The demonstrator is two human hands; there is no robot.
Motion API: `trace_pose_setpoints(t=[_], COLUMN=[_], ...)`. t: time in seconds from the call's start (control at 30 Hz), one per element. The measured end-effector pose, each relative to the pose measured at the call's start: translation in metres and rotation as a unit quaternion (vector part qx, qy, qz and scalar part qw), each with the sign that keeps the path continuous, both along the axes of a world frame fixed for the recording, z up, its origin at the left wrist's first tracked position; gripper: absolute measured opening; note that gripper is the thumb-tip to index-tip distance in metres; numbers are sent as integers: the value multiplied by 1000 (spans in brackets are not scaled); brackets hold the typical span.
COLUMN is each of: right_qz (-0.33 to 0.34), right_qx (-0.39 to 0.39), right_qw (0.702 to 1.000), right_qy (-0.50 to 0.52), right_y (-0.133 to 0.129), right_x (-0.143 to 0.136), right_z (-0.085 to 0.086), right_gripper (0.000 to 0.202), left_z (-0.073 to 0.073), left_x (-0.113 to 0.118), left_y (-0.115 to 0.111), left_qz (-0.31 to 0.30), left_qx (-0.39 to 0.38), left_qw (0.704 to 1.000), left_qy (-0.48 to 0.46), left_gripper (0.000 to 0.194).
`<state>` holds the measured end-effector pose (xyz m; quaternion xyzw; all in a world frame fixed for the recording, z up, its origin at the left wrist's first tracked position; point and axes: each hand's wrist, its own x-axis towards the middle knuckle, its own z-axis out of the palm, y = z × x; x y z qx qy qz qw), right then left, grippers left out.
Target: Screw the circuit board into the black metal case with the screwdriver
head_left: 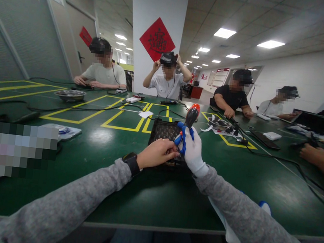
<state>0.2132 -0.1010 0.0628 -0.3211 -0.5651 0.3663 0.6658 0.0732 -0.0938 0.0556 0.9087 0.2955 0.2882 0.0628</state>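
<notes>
A black case (165, 129) with a meshed or ribbed inside lies on the green table in front of me. Over its right side, my right hand (193, 150), in a white glove with blue fingers, grips a screwdriver (192, 116) by its red and dark handle, which points up. My left hand (160, 152), bare with a watch at the wrist, reaches over the case's near part. Its fingers are pinched together near the tool's lower end, close to the gloved fingers; what they hold is too small to make out.
A white and blue glove (230, 228) lies under my right forearm at the table edge. A metal bowl (70, 95) stands far left. Cables (280, 158) cross the right side. Paper scraps (145, 114) lie behind the case. Several people sit around the table.
</notes>
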Motion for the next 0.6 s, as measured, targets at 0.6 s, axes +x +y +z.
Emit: trace_pose_setpoints(t=[0.6], right_qz=[19], right_qx=[12], right_qw=[1000], right_qy=[-1], right_y=[2], right_x=[-2], right_z=[-1], right_gripper=[34], left_z=[-2], left_x=[0], left_y=[4], left_qz=[-36], left_qx=[-51], left_qw=[997], left_qy=[-46], left_gripper=[23])
